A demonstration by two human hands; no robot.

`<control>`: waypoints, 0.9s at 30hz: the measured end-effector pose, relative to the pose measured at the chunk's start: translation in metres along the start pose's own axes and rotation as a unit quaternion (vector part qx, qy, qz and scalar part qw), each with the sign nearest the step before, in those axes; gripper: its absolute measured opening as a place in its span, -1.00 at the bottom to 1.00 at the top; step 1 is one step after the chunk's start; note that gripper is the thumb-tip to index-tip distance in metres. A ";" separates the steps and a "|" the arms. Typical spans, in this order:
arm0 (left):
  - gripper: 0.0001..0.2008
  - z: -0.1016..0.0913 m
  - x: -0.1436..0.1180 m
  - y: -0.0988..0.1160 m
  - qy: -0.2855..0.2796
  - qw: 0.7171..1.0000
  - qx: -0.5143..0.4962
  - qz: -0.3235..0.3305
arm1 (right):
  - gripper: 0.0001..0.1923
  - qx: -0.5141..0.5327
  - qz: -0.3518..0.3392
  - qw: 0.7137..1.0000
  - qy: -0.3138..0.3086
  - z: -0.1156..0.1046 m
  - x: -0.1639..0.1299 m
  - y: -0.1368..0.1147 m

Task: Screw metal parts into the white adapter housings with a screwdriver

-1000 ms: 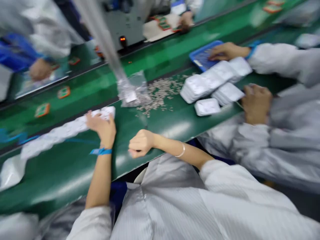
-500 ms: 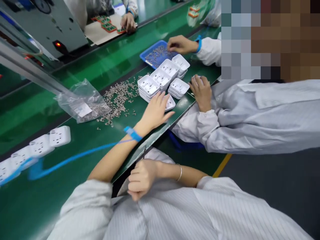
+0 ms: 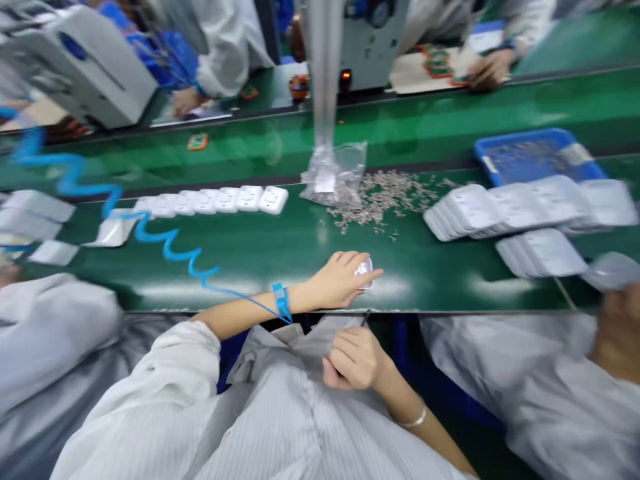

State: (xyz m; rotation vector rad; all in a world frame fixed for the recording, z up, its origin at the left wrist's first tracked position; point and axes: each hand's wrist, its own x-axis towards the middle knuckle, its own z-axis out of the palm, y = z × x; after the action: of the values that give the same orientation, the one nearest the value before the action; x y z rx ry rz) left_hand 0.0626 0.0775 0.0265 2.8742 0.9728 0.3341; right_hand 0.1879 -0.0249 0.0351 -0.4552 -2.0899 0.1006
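A small white socket plate (image 3: 365,272) is covered by the left hand (image 3: 340,280), whose fingers are curled loosely over it on the green surface (image 3: 280,247), close to its near edge. The right hand (image 3: 354,359) is held below that edge, against the striped coat, closed around a thin dark tool (image 3: 367,318) (only the tip is seen). A blue wrist strap (image 3: 281,301) is worn on the left wrist. Beyond the plate, a scatter of small metal parts (image 3: 385,197) and a clear bag (image 3: 334,175) are seen; to its right lie stacks of white plates (image 3: 520,210), blurred.
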 end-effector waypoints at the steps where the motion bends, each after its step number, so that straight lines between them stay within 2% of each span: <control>1: -0.45 -0.008 -0.023 -0.016 0.004 0.999 -0.003 -0.035 | -0.70 0.022 -0.011 1.000 -0.007 0.003 0.005 -0.001; 3: -0.39 -0.021 -0.064 -0.044 0.027 0.994 -0.006 -0.104 | -0.69 0.057 -0.033 0.998 -0.014 0.012 0.016 0.000; 5: -0.35 -0.031 -0.095 -0.060 0.070 0.985 0.004 -0.157 | -0.68 0.068 -0.060 0.996 -0.017 0.022 0.030 0.002; 7: -0.37 -0.035 -0.117 -0.061 0.125 0.976 0.018 -0.175 | -0.66 0.062 -0.087 0.994 -0.017 0.028 0.043 0.006; 9: -0.40 -0.032 -0.129 -0.050 0.160 0.974 0.021 -0.160 | -0.65 0.068 -0.095 0.993 -0.015 0.028 0.053 0.012; 12: -0.42 -0.019 -0.135 -0.029 0.144 0.982 -0.007 -0.121 | -0.69 0.136 -0.056 0.989 0.003 0.018 0.058 0.022; 14: -0.43 -0.011 -0.135 -0.022 0.119 0.985 -0.025 -0.122 | -0.71 0.185 -0.026 0.982 0.023 0.012 0.058 0.029; 16: -0.38 -0.007 -0.135 -0.024 0.116 0.983 -0.031 -0.141 | -0.71 0.219 -0.013 0.974 0.049 0.010 0.060 0.037; 18: -0.28 -0.007 -0.136 -0.031 0.142 0.976 -0.029 -0.164 | -0.66 0.246 -0.005 0.966 0.083 0.013 0.067 0.044; 20: -0.27 -0.008 -0.139 -0.038 0.180 0.964 -0.028 -0.194 | -0.59 0.281 0.022 0.951 0.125 0.018 0.081 0.050; 23: -0.58 -0.007 -0.140 -0.045 0.201 0.950 -0.037 -0.238 | -0.50 0.353 0.094 0.912 0.188 0.034 0.116 0.059; 25: -0.68 -0.004 -0.137 -0.046 0.192 0.948 -0.043 -0.249 | -0.44 0.398 0.149 0.876 0.227 0.050 0.142 0.069; 26: -0.70 -0.002 -0.135 -0.046 0.192 0.948 -0.045 -0.250 | -0.43 0.410 0.172 0.866 0.229 0.061 0.154 0.076; 27: -0.71 0.000 -0.133 -0.046 0.196 0.947 -0.045 -0.250 | -0.44 0.408 0.190 0.867 0.213 0.072 0.163 0.086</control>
State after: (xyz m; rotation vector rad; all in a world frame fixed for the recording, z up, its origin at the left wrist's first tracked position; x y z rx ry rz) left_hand -0.0674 0.0328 -0.0039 2.4006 1.6452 0.8878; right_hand 0.0754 0.1211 0.1061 -0.3104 -1.3280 0.9850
